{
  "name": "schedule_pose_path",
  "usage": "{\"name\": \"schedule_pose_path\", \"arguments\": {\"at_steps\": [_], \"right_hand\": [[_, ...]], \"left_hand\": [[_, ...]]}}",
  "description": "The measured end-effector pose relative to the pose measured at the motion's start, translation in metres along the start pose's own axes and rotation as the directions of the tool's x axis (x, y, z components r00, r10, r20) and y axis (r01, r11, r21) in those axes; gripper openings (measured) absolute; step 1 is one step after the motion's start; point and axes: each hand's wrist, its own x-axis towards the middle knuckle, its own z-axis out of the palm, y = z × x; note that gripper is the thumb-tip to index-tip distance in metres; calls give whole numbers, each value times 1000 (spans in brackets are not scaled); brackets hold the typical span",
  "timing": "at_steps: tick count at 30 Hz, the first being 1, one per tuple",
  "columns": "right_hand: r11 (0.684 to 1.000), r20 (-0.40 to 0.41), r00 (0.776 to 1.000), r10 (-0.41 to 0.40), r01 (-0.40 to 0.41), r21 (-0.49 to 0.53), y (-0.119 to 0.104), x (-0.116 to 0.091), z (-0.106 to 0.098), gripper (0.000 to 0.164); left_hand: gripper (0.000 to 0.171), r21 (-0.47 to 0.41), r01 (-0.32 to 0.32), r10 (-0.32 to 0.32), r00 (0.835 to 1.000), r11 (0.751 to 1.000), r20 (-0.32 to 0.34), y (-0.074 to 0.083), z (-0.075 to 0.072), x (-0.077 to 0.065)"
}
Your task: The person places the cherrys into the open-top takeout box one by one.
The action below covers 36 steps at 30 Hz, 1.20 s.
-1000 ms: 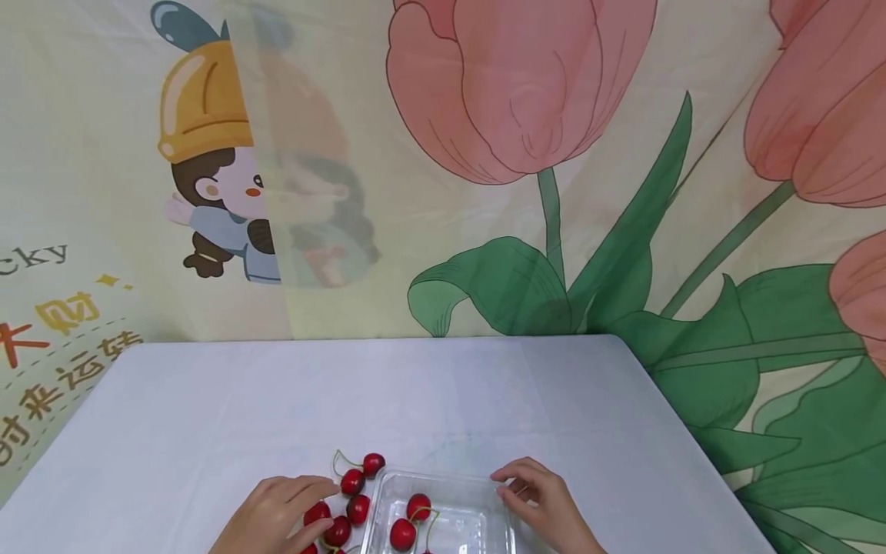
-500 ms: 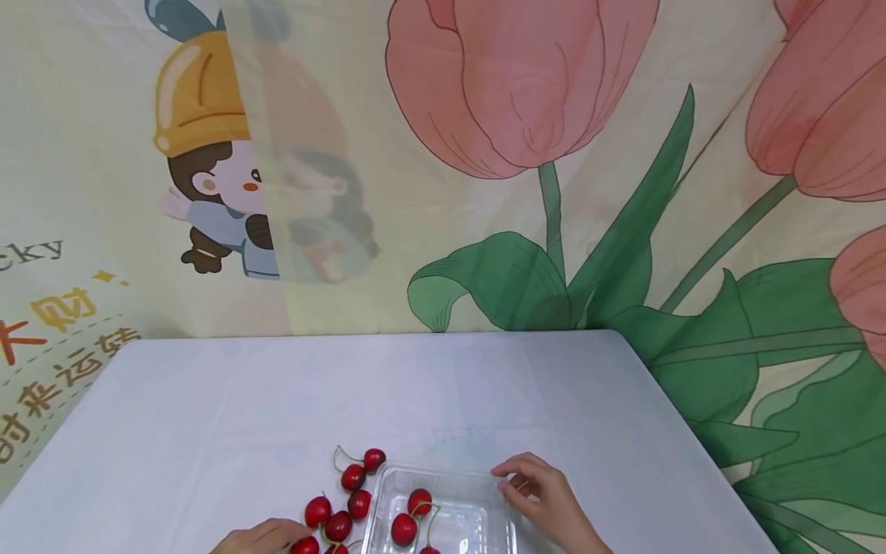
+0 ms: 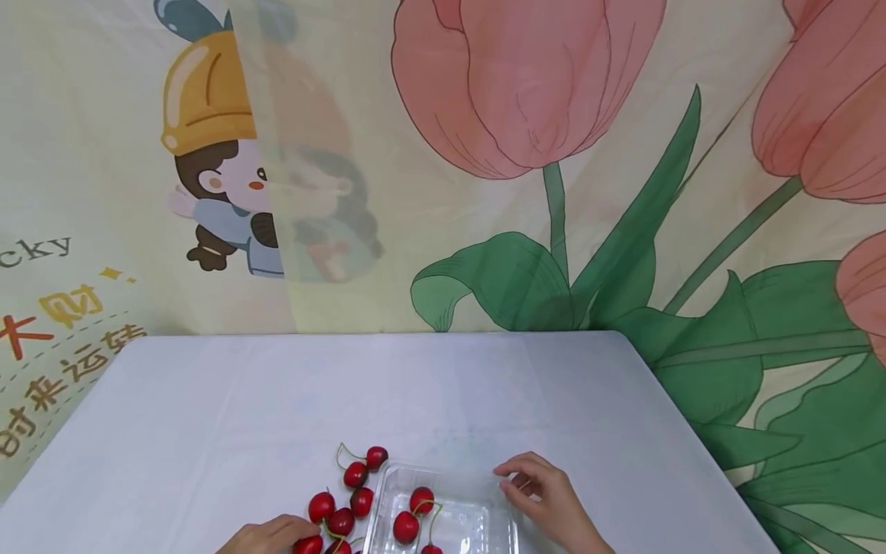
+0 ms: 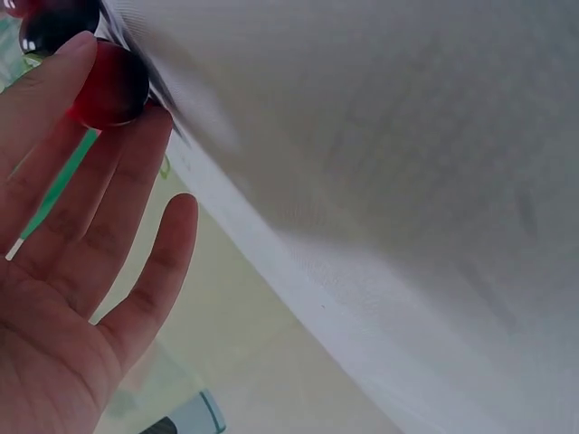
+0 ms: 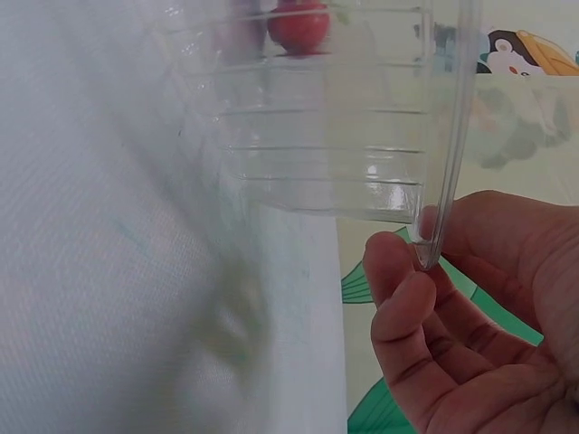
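Observation:
My left hand (image 3: pixel 270 534) is low in the head view, at the near-left side of several red cherries (image 3: pixel 321 508) on the table. In the left wrist view its thumb and fingers pinch a dark red cherry (image 4: pixel 113 86), while the little finger stands away. A clear plastic container (image 3: pixel 477 492) is right of these cherries, with red cherries (image 3: pixel 405 527) and green stems inside. My right hand (image 3: pixel 547 496) holds the container's far right corner; the right wrist view shows thumb and fingertips pinching its rim (image 5: pixel 443 208). The container's near end is cut off in the head view.
A white cloth covers the table (image 3: pixel 311 400). Beyond its back edge hangs a backdrop (image 3: pixel 346 308) printed with tulips and a cartoon figure. Two stemmed cherries (image 3: pixel 356 475) are close to the container's far left corner.
My left hand has drawn back toward the near side, from over the cherries to the nearest one at their left, which it now pinches. The right hand stays at the container's corner.

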Motion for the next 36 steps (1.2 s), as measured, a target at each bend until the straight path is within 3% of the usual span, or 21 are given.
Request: {"name": "schedule_pose_path", "arguments": {"at_steps": [5, 13, 17, 19, 22, 26, 28, 31, 36], "right_hand": [[998, -41, 997, -58, 57, -24, 0, -2, -2, 12], [1000, -11, 1000, 26, -26, 15, -1, -5, 3, 11], [1000, -24, 1000, -1, 1, -1, 1, -7, 4, 12], [1000, -33, 999, -26, 26, -11, 2, -7, 3, 12], [998, -43, 997, -60, 59, -21, 2, -7, 0, 13], [997, -41, 996, -79, 78, -24, 2, -3, -2, 13], [996, -36, 996, -85, 85, -21, 1, -2, -2, 13], [996, -25, 996, -87, 87, -9, -1, -1, -1, 13], [995, -26, 995, -97, 97, -6, 0, 0, 1, 14]], "left_hand": [[42, -24, -23, 24, 1000, 999, 19, -2, 0, 6], [46, -23, 8, -8, 999, 1000, -35, 1, -8, -5], [48, 43, 82, -80, 995, 996, -60, 8, -13, -8], [46, 94, 151, -145, 987, 984, -68, 14, -16, -6], [45, 156, 217, -192, 968, 964, -160, 26, -21, 1], [53, 188, 237, -162, 925, 953, -343, 39, -27, 11], [57, 195, 246, -158, 911, 950, -381, 44, -31, 14], [60, 203, 233, -135, 904, 951, -405, 50, -36, 18], [56, 220, 186, -82, 907, 958, -413, 60, -42, 24]]}}
